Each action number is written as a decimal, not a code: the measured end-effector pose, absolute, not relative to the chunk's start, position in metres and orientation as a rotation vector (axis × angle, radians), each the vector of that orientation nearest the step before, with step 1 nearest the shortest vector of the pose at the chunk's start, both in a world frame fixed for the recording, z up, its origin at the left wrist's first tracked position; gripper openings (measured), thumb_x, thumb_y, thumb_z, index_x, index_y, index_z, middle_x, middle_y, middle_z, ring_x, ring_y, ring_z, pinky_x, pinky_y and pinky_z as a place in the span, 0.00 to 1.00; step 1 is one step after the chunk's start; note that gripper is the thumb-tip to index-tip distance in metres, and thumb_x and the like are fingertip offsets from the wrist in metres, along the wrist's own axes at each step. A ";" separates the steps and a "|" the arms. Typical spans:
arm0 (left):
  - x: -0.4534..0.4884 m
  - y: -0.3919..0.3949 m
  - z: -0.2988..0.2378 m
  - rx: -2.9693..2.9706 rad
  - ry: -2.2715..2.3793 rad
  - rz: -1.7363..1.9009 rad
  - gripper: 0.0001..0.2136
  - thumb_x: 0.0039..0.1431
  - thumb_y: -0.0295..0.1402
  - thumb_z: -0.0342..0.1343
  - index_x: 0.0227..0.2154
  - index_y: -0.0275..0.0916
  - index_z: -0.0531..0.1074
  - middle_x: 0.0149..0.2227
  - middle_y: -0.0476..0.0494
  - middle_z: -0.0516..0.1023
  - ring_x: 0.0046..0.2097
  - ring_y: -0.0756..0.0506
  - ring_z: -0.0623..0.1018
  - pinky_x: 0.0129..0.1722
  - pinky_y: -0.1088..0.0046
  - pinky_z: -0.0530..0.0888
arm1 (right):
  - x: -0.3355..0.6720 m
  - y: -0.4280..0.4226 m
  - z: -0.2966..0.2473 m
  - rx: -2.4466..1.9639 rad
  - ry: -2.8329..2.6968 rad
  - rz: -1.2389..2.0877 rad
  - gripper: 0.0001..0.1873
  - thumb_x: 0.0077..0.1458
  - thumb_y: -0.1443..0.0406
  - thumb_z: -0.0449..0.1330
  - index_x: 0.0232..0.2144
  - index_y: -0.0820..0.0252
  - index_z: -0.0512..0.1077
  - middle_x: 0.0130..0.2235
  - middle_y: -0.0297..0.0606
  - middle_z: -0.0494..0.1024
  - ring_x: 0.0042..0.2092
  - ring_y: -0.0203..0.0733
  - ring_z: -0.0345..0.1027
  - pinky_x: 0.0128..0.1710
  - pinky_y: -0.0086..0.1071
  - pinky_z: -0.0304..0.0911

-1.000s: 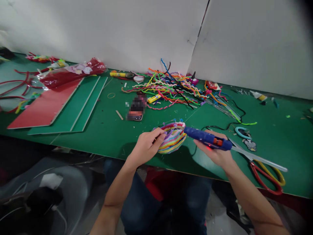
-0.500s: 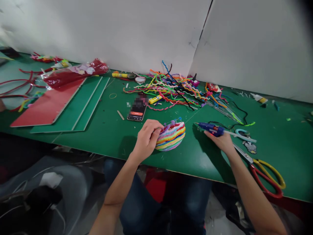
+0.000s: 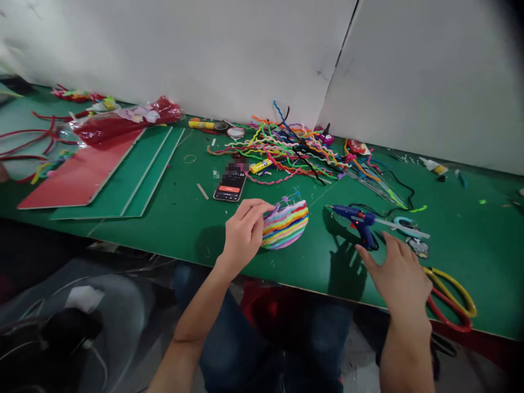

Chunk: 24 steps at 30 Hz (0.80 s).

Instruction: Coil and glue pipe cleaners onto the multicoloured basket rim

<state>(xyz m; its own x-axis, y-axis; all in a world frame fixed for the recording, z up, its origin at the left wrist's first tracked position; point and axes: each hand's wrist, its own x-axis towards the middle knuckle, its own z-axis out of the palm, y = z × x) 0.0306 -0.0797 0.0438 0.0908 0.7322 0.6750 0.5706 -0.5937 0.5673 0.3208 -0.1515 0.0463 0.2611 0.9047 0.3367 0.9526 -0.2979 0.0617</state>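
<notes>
Near the table's front edge sits a rounded, rainbow-striped pipe-cleaner piece (image 3: 286, 225), with small purple and blue bits standing along its top rim. My left hand (image 3: 244, 230) is closed in a pinch on its upper left edge, by a purple strand (image 3: 277, 209). On the right, a blue hot glue gun (image 3: 355, 217) rests on the table, nozzle to the left and a glue stick out of its back. My right hand (image 3: 399, 273) is open beside the gun's handle, fingers spread and holding nothing. Scissors (image 3: 452, 300) with red and yellow handles lie partly hidden behind that hand.
A heap of colourful pipe cleaners (image 3: 286, 144) lies at the back by the white wall. A phone (image 3: 230, 185) is in front of it. Red and green boards (image 3: 94, 174) and a red plastic-wrapped bundle (image 3: 126, 123) are on the left.
My right hand has let go of the glue gun and drawn back to the right, fingers opening. My left hand stays at the striped piece, which has tilted slightly.
</notes>
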 end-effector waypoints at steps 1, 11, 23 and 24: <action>0.030 -0.080 0.044 2.204 1.337 1.505 0.13 0.63 0.21 0.44 0.40 0.39 0.73 0.42 0.45 0.75 0.44 0.50 0.75 0.43 0.74 0.73 | 0.313 -0.156 0.054 -2.313 -1.756 -0.455 0.33 0.58 0.46 0.51 0.57 0.61 0.63 0.52 0.52 0.73 0.48 0.59 0.70 0.34 0.43 0.66; 0.027 -0.088 0.050 2.221 1.317 1.417 0.15 0.62 0.20 0.45 0.41 0.39 0.75 0.42 0.45 0.74 0.42 0.51 0.76 0.41 0.76 0.73 | 0.248 -0.075 0.090 -1.087 -2.163 0.431 0.41 0.47 0.50 0.66 0.59 0.52 0.57 0.60 0.48 0.63 0.62 0.53 0.57 0.57 0.49 0.61; 0.027 -0.085 0.045 2.235 1.281 1.450 0.15 0.62 0.20 0.45 0.41 0.40 0.76 0.43 0.44 0.72 0.40 0.52 0.75 0.40 0.76 0.74 | 0.228 -0.025 0.052 -0.723 -2.120 0.802 0.36 0.51 0.54 0.63 0.59 0.52 0.54 0.59 0.47 0.63 0.60 0.48 0.60 0.61 0.50 0.56; 0.027 -0.085 0.044 2.234 1.279 1.445 0.15 0.63 0.20 0.45 0.41 0.41 0.76 0.44 0.44 0.72 0.39 0.52 0.75 0.40 0.76 0.74 | 0.228 -0.025 0.053 -0.719 -2.134 0.771 0.35 0.51 0.55 0.63 0.58 0.52 0.56 0.58 0.47 0.64 0.60 0.48 0.59 0.60 0.50 0.56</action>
<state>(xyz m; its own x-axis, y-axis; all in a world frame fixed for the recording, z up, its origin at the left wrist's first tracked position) 0.0265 -0.0847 0.0445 0.1529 0.7419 0.6529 0.5577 -0.6102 0.5628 0.2279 -0.0249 0.0531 -0.5669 0.6904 0.4495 0.2437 0.6617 -0.7091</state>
